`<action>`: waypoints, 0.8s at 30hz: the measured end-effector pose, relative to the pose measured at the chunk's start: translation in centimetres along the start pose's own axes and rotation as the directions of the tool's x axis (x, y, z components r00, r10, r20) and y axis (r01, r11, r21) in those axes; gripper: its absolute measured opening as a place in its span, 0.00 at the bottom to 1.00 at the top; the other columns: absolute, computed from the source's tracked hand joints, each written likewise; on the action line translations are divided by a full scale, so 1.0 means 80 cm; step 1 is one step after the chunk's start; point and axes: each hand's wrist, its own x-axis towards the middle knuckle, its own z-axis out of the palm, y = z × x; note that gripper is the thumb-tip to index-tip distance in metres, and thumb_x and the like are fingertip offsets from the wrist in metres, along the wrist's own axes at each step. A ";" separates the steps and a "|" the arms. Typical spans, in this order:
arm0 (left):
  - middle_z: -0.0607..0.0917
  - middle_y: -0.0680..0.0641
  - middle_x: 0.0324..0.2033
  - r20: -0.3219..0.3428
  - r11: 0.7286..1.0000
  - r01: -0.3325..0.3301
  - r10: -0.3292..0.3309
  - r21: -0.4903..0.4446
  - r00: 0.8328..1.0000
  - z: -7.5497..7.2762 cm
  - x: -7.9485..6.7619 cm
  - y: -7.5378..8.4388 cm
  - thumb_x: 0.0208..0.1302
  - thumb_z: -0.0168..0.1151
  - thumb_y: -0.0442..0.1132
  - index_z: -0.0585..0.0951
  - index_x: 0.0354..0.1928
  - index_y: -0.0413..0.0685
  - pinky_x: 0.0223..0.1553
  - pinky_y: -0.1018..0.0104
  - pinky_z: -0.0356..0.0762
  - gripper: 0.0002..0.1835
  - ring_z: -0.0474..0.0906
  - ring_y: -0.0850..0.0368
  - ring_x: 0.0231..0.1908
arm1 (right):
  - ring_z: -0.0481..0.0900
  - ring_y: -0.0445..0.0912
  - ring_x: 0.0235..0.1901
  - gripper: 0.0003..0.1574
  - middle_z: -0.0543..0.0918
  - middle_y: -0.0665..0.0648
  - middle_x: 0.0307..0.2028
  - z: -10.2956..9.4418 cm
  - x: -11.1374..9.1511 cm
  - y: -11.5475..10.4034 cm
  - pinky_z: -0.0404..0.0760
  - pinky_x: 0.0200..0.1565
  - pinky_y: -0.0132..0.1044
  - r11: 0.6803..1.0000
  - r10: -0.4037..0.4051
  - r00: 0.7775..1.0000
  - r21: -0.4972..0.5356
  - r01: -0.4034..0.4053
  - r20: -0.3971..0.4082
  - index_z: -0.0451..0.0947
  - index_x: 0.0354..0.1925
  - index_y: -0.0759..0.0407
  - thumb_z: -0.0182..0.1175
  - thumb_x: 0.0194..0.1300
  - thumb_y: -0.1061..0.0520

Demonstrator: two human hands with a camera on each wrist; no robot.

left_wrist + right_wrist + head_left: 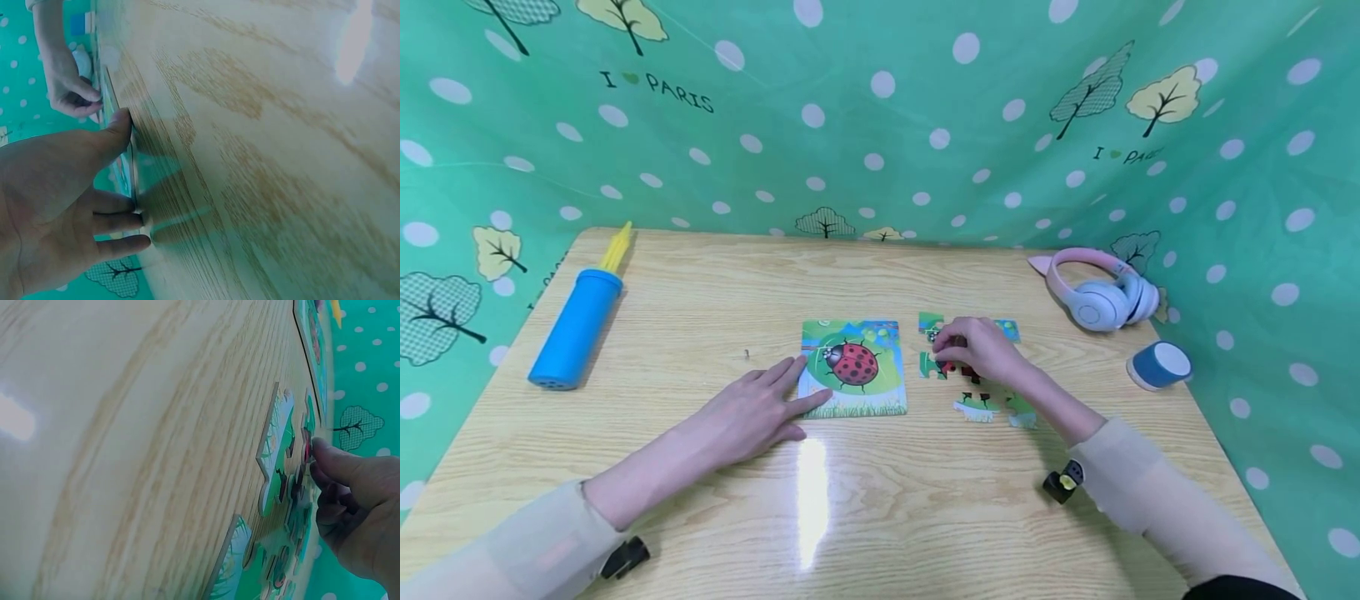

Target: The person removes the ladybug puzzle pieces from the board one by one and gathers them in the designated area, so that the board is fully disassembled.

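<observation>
A square ladybug picture board lies flat on the table in front of me. The left hand rests at its left side, fingers extended, with the thumb over the lower left corner. In the left wrist view, the left hand's fingertips are along the board's edge. To the right, the right hand is over several loose puzzle pieces and hides some of them. Its thumb and forefinger pinch a puzzle piece with red on it. A grass-edged puzzle piece lies nearer to me, below that hand.
A blue hand pump with a yellow nozzle lies at the left. Cat-ear headphones are at the back right, with a blue and white round container just in front. Green dotted cloth hangs behind the table.
</observation>
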 end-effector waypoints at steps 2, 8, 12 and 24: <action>0.74 0.28 0.69 -0.001 1.000 -0.001 0.001 0.001 1.000 0.001 0.000 0.000 0.66 0.65 0.60 0.75 0.72 0.64 0.54 0.47 0.86 0.33 0.75 0.36 0.67 | 0.82 0.40 0.27 0.03 0.89 0.52 0.33 0.000 -0.001 0.000 0.80 0.31 0.33 1.000 0.002 1.000 0.020 -0.002 -0.011 0.89 0.39 0.54 0.70 0.67 0.59; 0.74 0.28 0.69 -0.014 1.000 0.000 0.000 -0.004 1.000 0.003 0.001 -0.001 0.66 0.65 0.61 0.75 0.72 0.65 0.54 0.47 0.86 0.33 0.76 0.36 0.67 | 0.80 0.47 0.25 0.05 0.89 0.55 0.35 -0.006 0.000 -0.005 0.78 0.28 0.32 0.998 0.020 0.997 0.057 -0.016 -0.080 0.89 0.41 0.57 0.67 0.70 0.59; 0.73 0.29 0.70 -0.021 1.000 0.003 -0.003 -0.019 1.000 0.004 0.000 -0.003 0.66 0.65 0.60 0.75 0.72 0.65 0.54 0.47 0.86 0.32 0.76 0.37 0.67 | 0.78 0.46 0.25 0.06 0.90 0.56 0.38 -0.014 0.003 -0.013 0.76 0.27 0.32 0.998 0.008 0.989 0.062 0.001 -0.145 0.89 0.42 0.58 0.67 0.70 0.58; 0.68 0.31 0.74 0.046 0.999 -0.017 0.015 0.032 0.999 0.000 -0.003 -0.006 0.73 0.55 0.63 0.68 0.76 0.68 0.58 0.47 0.84 0.33 0.72 0.39 0.71 | 0.80 0.44 0.30 0.09 0.88 0.51 0.38 0.002 0.026 -0.061 0.78 0.30 0.33 0.992 -0.005 0.991 0.125 0.022 -0.136 0.89 0.45 0.56 0.66 0.71 0.55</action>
